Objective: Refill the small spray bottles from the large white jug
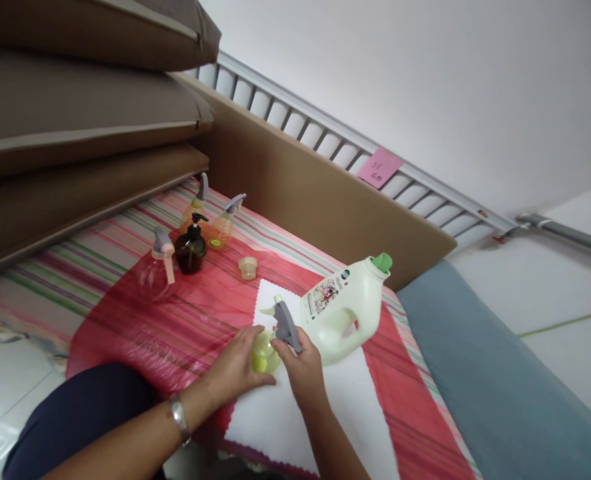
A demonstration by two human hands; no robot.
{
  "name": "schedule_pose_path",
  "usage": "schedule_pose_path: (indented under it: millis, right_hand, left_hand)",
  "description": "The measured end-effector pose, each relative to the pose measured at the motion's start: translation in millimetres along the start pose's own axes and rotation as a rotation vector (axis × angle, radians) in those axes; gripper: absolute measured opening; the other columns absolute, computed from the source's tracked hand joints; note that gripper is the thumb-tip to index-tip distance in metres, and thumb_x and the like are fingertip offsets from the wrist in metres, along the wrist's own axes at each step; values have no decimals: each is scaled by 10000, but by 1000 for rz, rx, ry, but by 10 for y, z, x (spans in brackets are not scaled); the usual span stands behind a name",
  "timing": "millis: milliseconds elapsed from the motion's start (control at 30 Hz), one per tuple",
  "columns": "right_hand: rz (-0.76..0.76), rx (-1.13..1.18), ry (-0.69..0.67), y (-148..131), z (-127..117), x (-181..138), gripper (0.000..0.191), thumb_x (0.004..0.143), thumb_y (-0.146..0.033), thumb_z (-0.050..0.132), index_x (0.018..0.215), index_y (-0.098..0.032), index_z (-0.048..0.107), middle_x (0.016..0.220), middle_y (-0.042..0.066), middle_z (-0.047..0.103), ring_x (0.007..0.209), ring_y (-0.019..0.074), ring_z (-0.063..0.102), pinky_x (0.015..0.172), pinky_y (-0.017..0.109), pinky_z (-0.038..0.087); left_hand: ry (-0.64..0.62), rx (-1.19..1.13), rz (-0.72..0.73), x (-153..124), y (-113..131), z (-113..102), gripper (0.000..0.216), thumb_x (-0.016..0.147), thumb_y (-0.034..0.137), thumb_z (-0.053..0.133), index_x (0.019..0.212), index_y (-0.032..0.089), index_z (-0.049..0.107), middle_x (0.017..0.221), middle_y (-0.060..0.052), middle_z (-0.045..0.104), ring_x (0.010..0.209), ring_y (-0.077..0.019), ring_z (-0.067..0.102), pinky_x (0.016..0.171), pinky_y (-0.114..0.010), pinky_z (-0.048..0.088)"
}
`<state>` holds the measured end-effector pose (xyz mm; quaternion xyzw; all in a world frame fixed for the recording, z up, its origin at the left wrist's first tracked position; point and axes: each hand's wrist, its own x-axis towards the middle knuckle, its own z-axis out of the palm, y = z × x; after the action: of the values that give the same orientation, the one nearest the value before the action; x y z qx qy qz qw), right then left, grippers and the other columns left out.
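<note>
A small spray bottle (261, 357) with yellow-green liquid stands over the white cloth (275, 427). My left hand (238, 363) is wrapped around its clear body. With fingers closed at the bottle's neck, my right hand (303, 367) grips the grey trigger sprayer head (286, 325). Whether the head is screwed tight I cannot tell. Just beyond my right hand, a large pale green jug (348, 303) with a handle and a picture label rests on the cloth, its green spout (383, 262) uncapped. A small translucent cap (248, 268) lies apart from both hands.
At the left stand a pink spray bottle (156, 270), a dark pump bottle (191, 250) and two amber spray bottles, one nearer (221, 230). Red plastic sheeting (125, 320) covers part of a striped cloth. Stacked cushions (90, 107), a brown board (295, 180) and a blue-grey pad (495, 360) border the area.
</note>
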<state>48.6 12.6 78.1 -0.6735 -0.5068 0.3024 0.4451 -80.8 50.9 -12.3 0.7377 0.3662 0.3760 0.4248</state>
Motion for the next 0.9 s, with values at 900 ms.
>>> schedule_pose_path:
  millis: [900]
  right_hand:
    - [-130,-20,221,156,251,-45,217,693,-319,662,826,-200,538,821,24,631,811,209,587,750,333,456]
  left_hand:
    - [242,-95,174,77,551,-337,280,882,218,418,1132,196,542,1169,-95,592,1116,-206,534,974,-364,418]
